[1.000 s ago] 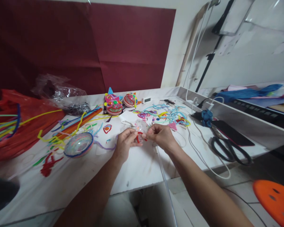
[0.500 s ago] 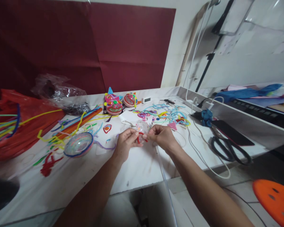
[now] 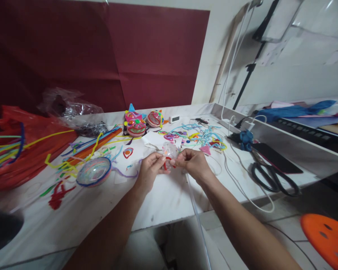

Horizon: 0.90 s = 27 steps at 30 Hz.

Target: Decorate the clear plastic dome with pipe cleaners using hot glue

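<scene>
Above the front part of the table, both hands meet at a small clear rounded plastic piece [image 3: 171, 150] with a red fuzzy strip [image 3: 166, 164], likely pipe cleaner, along it. My left hand [image 3: 152, 165] is closed on the piece's left side, thumb on top. My right hand [image 3: 193, 162] pinches at its right edge, by the end of the red strip; the fingertips partly hide the contact. Left of the hands sits a clear plastic bowl [image 3: 94, 170] with a blue fuzzy rim. An eye shape of red and blue pipe cleaner [image 3: 127, 152] lies behind my left hand.
Two decorated balls [image 3: 135, 125] stand at the back. Pipe cleaner scraps [image 3: 205, 133] litter the back right, with more bundled [image 3: 94, 144] at left beside a red plastic bag [image 3: 42, 157]. Black-handled scissors [image 3: 273, 178], a phone [image 3: 277, 157] and white cables [image 3: 242, 193] lie right.
Almost nothing differs. Both hands keep their hold on the clear piece in the same place, with only a slight shift of the right fingers.
</scene>
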Each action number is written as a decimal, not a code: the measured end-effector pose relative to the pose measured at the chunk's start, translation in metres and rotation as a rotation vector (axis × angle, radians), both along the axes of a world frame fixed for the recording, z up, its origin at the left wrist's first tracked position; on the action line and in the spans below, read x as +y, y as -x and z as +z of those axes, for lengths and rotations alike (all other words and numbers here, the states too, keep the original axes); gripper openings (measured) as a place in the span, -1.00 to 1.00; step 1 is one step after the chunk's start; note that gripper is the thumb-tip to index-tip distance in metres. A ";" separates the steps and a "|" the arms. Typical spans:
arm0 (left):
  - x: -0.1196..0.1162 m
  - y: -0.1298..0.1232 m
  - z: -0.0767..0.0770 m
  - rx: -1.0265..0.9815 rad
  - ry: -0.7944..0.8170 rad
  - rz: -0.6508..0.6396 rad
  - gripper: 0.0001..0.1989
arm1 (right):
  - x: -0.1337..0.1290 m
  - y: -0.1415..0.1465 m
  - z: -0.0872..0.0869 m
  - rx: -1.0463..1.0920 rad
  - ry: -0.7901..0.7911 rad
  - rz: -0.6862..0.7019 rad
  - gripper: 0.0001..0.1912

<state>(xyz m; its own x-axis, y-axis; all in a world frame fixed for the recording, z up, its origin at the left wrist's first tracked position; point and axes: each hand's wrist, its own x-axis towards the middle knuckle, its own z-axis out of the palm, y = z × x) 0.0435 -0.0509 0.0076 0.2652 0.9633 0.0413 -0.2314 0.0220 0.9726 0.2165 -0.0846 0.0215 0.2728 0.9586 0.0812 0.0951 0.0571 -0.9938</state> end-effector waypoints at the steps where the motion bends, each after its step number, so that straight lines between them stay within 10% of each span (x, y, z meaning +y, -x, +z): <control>1: 0.000 0.000 0.000 0.000 0.000 0.002 -0.58 | 0.000 0.001 0.000 0.006 0.004 -0.006 -0.39; 27: 0.017 0.010 -0.003 -0.008 -0.106 0.157 -0.51 | 0.039 0.015 0.011 0.006 0.015 0.084 -0.55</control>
